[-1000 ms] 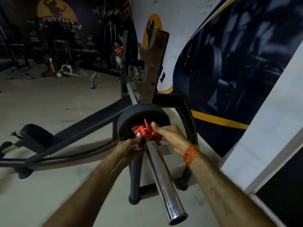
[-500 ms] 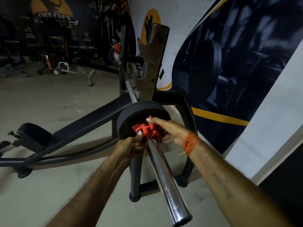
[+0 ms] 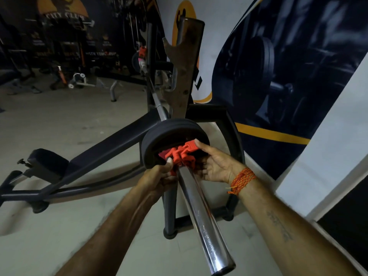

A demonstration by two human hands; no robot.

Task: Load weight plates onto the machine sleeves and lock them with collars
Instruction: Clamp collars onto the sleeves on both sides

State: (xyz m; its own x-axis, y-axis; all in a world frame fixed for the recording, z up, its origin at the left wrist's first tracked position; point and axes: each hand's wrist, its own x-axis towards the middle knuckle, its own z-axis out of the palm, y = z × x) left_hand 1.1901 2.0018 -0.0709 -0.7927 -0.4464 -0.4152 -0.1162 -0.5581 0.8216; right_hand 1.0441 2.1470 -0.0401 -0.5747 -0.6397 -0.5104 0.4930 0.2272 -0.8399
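Note:
A chrome bar sleeve (image 3: 201, 212) runs from the lower middle up to a black weight plate (image 3: 165, 134) seated on it. A red collar (image 3: 182, 156) sits on the sleeve, pressed against the plate's face. My left hand (image 3: 159, 176) grips the collar from the left and below, thumb on its left side. My right hand (image 3: 213, 164) reaches in from the right, fingers spread, with fingertips on the collar's upper right lever. At the bar's far end another red collar (image 3: 142, 51) shows beside a dark plate.
The bar rests on a rusty brown rack upright (image 3: 185, 76) of a black bench frame (image 3: 95, 156) with a pad (image 3: 47, 164) at left. A printed wall banner (image 3: 278, 66) stands close on the right. Grey floor spreads left; other gym machines (image 3: 59, 56) sit far back.
My right hand has opened its fingers and rolled palm-up against the collar's right side; the collar's lever now lies flatter. My left hand keeps its grip. The view has tilted slightly.

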